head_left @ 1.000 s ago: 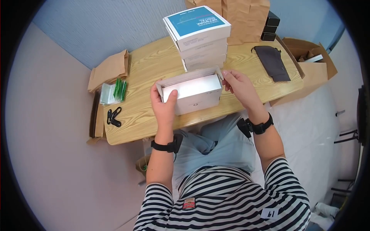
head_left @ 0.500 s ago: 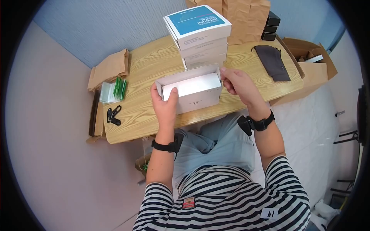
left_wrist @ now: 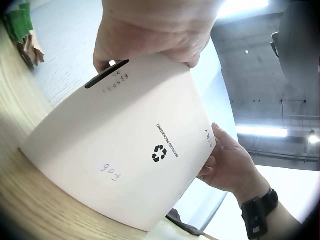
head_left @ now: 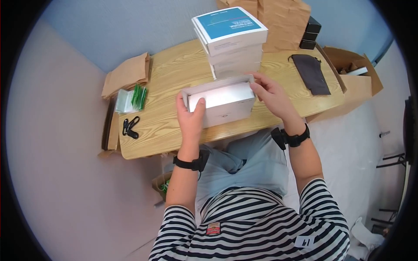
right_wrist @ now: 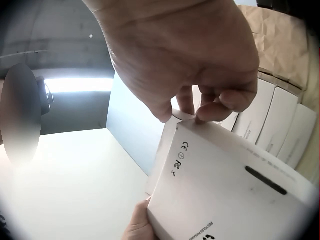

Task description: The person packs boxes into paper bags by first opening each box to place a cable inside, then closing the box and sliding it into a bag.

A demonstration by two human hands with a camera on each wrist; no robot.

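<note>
A white cardboard box (head_left: 223, 104) stands on the wooden table (head_left: 165, 87), its top open and its front marked with a recycling logo (left_wrist: 160, 152). My left hand (head_left: 191, 116) grips its left end, thumb over the top edge. My right hand (head_left: 270, 93) pinches the flap at the box's right end (right_wrist: 200, 117). Both wrist views look up at the box (right_wrist: 225, 185) from below, with the box (left_wrist: 125, 160) resting on the table by its lower edge. Its inside is hidden from me.
Behind the box rises a stack of white boxes (head_left: 230, 41) with a teal-topped one uppermost. Brown paper bags (head_left: 126, 76), green-and-clear packets (head_left: 130, 99) and black clips (head_left: 129, 127) lie at left. A dark pouch (head_left: 310, 73) and an open carton (head_left: 355, 74) sit at right.
The side flaps of the white box have been folded inward and the box has been drawn slightly toward the stack. Both hands stay at its ends.
</note>
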